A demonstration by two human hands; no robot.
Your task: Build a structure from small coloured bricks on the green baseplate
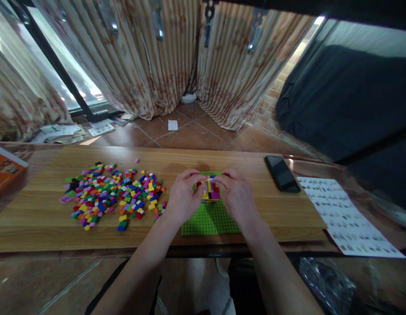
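Observation:
A small multicoloured block of toy bricks [215,192], with yellow, red, magenta and blue parts, stands on the far half of a green studded baseplate [209,223]. My left hand [185,194] grips its left side, with thumb and fingers bent together at the upper edge. On the opposite side my right hand [238,194] has its fingers closed against the block's right upper edge. My fingers cover both sides of the block, so any single brick between the fingertips is hidden.
Loose bricks [100,197] are spread over the left of the wooden table [255,223]. A black phone [282,174] lies at the right, beside a printed sheet [347,214] that overhangs the table's right end. An orange box [5,168] is at far left.

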